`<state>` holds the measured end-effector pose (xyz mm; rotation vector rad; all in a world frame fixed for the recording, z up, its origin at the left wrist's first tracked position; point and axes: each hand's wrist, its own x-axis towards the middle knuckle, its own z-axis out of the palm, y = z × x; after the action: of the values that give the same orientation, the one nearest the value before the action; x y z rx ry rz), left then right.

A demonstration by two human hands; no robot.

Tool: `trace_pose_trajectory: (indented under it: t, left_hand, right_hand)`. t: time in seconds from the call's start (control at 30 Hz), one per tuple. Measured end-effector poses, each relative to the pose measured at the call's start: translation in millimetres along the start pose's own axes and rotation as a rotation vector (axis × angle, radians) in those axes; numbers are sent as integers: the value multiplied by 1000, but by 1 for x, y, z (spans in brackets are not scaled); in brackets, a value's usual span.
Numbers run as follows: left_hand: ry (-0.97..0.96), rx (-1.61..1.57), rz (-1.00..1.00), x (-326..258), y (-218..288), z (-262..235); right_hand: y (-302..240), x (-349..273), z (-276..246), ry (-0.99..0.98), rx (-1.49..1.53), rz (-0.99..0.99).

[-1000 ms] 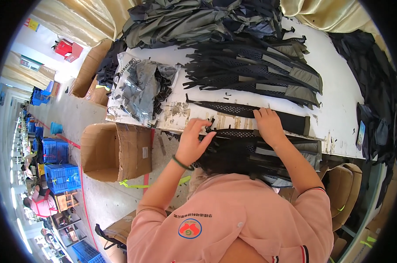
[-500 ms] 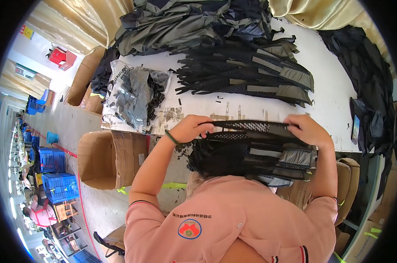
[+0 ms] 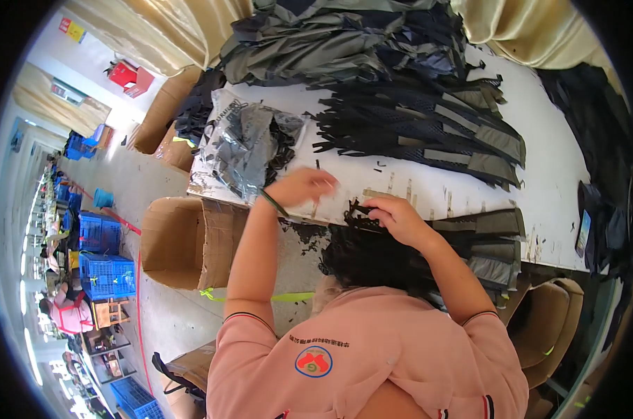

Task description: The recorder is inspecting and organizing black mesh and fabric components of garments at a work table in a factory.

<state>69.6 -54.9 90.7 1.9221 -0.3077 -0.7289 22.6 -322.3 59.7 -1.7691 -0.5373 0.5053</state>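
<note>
My right hand rests on a stack of black mesh and grey fabric pieces at the near edge of the white table. Its fingers are closed on the black edge of the top piece. My left hand, with a dark band on the wrist, hovers blurred just left of the stack, beside a clear plastic bag of grey and black parts. I see nothing in it.
A row of black strap pieces with grey ends lies across the table, with a heap of grey fabric behind it. An open cardboard box stands on the floor at left, near blue crates. Dark cloth hangs at right.
Both hands held up a black mesh piece half a second ago. It is now down on the stack; my left hand has let go and moved left, my right hand moved in.
</note>
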Motion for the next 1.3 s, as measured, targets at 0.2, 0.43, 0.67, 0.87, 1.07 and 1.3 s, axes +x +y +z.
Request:
trace_pose_trajectory:
  t: [0.2, 0.43, 0.67, 0.87, 1.07, 1.3]
  left_hand:
    - [788, 815, -289, 6, -86, -68]
    - [880, 773, -163, 14, -91, -56]
    - [823, -18, 141, 18, -61, -14]
    - [409, -947, 191, 13, 2, 67]
    - [386, -1077, 169, 24, -3, 86]
    - [519, -883, 193, 25, 1, 106]
  right_hand:
    - [-2, 9, -1, 52, -221, -172]
    - [9, 18, -10, 61, -310, -155]
    - [13, 24, -11, 165, 32, 112]
    - [-12, 19, -7, 134, 321, 115]
    - [-3, 12, -16, 173, 346, 114]
    - [-11, 3, -26, 128, 186, 49]
